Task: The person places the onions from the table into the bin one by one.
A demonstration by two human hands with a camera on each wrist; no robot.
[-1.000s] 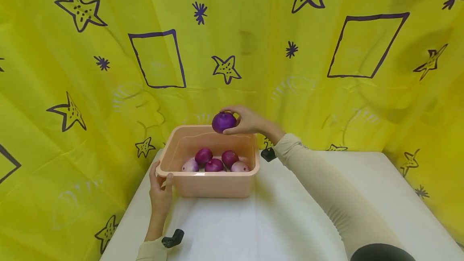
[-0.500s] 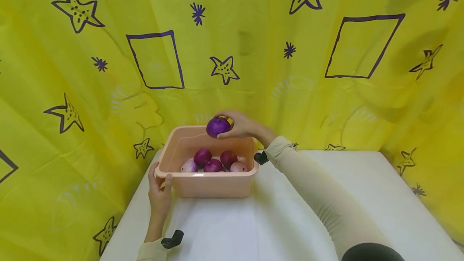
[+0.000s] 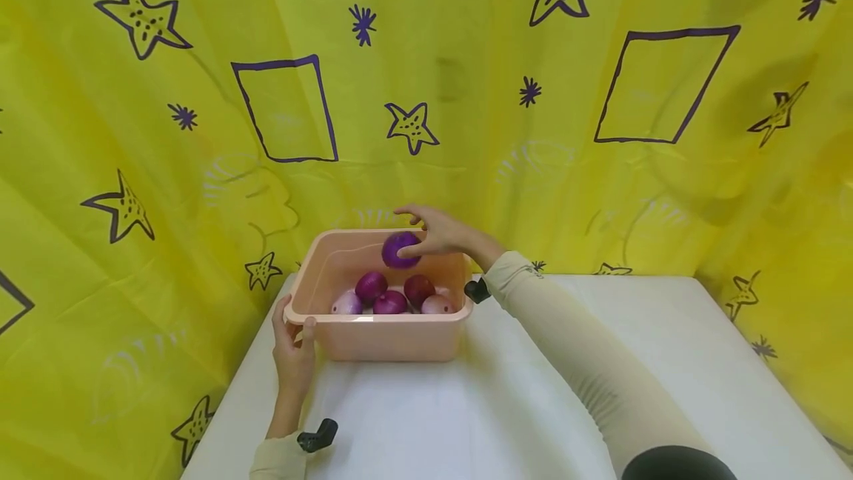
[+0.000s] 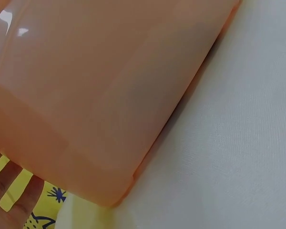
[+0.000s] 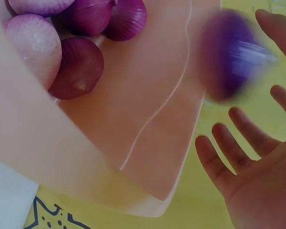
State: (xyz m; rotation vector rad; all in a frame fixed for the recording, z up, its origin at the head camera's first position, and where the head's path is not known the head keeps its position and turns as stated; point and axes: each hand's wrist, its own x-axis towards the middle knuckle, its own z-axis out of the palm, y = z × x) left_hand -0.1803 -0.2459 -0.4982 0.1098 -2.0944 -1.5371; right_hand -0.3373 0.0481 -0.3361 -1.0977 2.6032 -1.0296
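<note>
A purple onion (image 3: 395, 251), blurred in the right wrist view, is in mid-air over the peach plastic tub (image 3: 393, 339). My right hand (image 3: 441, 232) is spread beside it, and in the right wrist view a gap shows between the fingers and the onion (image 5: 229, 57). Inside the tub lie several red onions (image 3: 371, 287), some of them pale (image 3: 347, 303). At the tub's near left corner my left hand (image 3: 293, 365) grips the rim between thumb and fingers. The left wrist view shows the tub's outer wall (image 4: 95, 95) and part of that hand's fingers (image 4: 26, 195).
The tub stands on a white-covered table (image 3: 533, 391). A yellow curtain (image 3: 466, 191) with drawn stars hangs close behind the tub and along both sides.
My right hand has moved left over the tub, and its fingers have opened and let go of the onion, which is lower now. The left hand stays on the rim.
</note>
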